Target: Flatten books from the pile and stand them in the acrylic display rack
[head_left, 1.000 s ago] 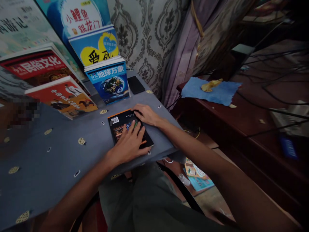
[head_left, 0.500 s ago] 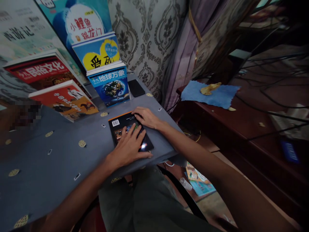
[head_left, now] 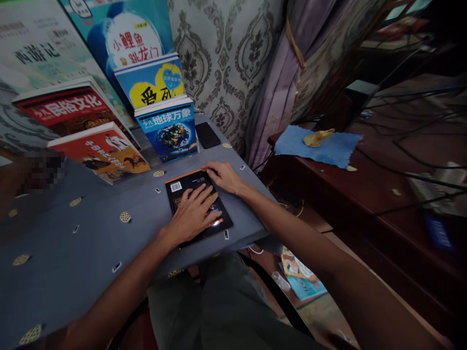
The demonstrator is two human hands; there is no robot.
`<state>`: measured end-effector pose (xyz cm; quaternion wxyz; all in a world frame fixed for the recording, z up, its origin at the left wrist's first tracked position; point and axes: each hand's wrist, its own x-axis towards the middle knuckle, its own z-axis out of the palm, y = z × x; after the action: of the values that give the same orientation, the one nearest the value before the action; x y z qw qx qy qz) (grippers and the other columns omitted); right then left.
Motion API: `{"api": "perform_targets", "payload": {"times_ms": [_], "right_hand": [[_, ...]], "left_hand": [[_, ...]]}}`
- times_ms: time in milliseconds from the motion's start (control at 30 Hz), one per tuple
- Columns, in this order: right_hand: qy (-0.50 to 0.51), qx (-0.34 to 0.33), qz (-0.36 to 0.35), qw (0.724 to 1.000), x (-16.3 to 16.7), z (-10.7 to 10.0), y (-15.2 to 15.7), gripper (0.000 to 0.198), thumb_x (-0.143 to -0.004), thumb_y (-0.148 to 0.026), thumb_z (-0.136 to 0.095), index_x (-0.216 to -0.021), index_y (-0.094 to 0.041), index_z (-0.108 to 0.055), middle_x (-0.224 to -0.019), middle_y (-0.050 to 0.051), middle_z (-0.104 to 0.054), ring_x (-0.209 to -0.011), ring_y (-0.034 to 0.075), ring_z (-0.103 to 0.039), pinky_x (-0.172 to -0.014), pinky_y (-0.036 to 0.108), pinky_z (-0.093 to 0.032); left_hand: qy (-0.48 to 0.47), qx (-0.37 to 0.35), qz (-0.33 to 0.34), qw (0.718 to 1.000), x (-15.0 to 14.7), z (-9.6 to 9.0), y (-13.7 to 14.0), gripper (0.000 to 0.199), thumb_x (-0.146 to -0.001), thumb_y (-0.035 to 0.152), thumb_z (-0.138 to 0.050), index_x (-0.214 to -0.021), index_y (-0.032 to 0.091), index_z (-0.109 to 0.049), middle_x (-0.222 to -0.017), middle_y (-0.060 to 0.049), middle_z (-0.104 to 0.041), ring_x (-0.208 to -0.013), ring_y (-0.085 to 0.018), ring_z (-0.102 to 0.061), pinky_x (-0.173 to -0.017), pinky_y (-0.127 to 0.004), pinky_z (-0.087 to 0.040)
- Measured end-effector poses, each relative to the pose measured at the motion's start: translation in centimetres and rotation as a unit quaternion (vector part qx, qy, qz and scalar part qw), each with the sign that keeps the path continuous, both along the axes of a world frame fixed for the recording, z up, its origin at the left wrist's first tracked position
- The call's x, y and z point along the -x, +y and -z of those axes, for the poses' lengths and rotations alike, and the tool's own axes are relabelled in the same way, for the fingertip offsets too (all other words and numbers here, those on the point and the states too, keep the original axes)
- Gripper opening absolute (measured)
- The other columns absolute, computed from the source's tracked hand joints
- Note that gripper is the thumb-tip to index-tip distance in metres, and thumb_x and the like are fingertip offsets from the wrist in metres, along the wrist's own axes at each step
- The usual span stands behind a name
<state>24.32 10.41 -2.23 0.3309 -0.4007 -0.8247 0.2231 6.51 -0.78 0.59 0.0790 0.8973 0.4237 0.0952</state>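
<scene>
A black book [head_left: 184, 189] with an orange spine edge and a barcode lies flat on the cloth-covered table near its front right corner. My left hand [head_left: 195, 214] rests palm down on the book, fingers stretched out and slightly apart. At the book's far right corner, my right hand [head_left: 223, 178] touches the edge with its fingertips, fingers extended. Part of the cover is hidden under my left hand. Just beyond the book stands a blue book [head_left: 170, 133] with a globe on its front.
More books stand behind, among them an orange book [head_left: 102, 150] and a red book [head_left: 69, 109]. A black phone [head_left: 207, 135] lies by the wall. To the right, a dark wooden cabinet [head_left: 365, 204] bears a blue cloth [head_left: 292, 143] and cables. A blurred area is at far left.
My left hand has slid a little up and left on the book, and its thumb has drawn in from the near edge. The right hand stays at the far corner.
</scene>
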Motion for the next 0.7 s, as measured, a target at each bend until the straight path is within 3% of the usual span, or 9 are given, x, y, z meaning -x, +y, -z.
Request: {"api": "perform_targets", "payload": {"times_ms": [233,700], "right_hand": [[-0.017,-0.009,0.004,1.0,0.1,0.2,0.0,0.029,-0.096,-0.014,-0.047,-0.115,-0.018,-0.069,-0.109,0.009,-0.075,-0.102,0.023,-0.069,-0.092,0.037,-0.052],[-0.018,-0.017,0.0,1.0,0.0,0.2,0.0,0.029,-0.096,-0.015,-0.046,-0.113,-0.019,-0.069,-0.108,0.008,-0.075,-0.1,0.022,-0.068,-0.091,0.036,-0.05]], "left_hand": [[-0.02,0.035,0.096,0.995,0.7,-0.9,-0.3,0.038,-0.104,0.041,-0.04,-0.132,0.033,-0.064,-0.15,-0.006,-0.054,-0.146,-0.029,-0.039,-0.119,-0.063,-0.024],[0.006,0.034,0.146,0.989,1.0,-1.3,-1.7,0.037,-0.102,0.042,-0.046,-0.136,0.039,-0.059,-0.155,-0.005,-0.046,-0.149,-0.032,-0.032,-0.119,-0.067,-0.023]]}}
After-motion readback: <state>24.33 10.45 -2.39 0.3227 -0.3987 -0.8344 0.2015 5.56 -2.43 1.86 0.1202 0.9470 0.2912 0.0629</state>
